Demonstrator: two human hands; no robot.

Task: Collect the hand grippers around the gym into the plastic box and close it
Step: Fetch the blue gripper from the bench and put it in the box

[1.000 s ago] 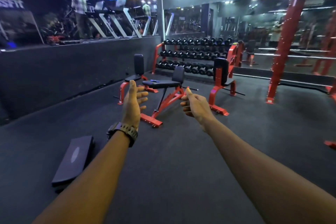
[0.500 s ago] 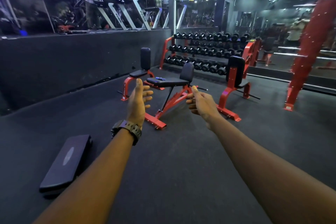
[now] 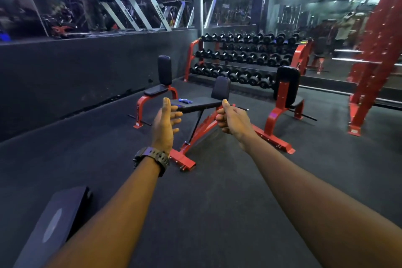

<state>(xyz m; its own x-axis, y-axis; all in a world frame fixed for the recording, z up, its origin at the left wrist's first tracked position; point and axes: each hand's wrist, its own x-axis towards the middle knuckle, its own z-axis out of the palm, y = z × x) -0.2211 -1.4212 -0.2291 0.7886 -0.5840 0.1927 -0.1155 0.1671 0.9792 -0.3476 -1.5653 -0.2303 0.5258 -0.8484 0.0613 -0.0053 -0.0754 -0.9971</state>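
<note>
A blue hand gripper (image 3: pixel 185 100) lies on the black pad of a red-framed flat bench (image 3: pixel 202 104) ahead of me. Both my arms are stretched out toward it. My left hand (image 3: pixel 165 125), with a dark watch on the wrist, is empty with fingers apart, just short of the bench's near end. My right hand (image 3: pixel 233 121) is empty too, fingers loosely curled and thumb up, in front of the bench's right side. The plastic box is not in view.
Two red seats with upright black backs (image 3: pixel 164 70) (image 3: pixel 286 85) flank the bench. A dumbbell rack (image 3: pixel 245 59) stands behind, a red rack post (image 3: pixel 374 50) at right. A dark step platform (image 3: pixel 54 222) lies on the floor at lower left. Treadmills and a person stand beyond the low wall.
The bench and hand gripper have grown larger and nearer as I walk toward them. Both hands stay out in front, empty.
</note>
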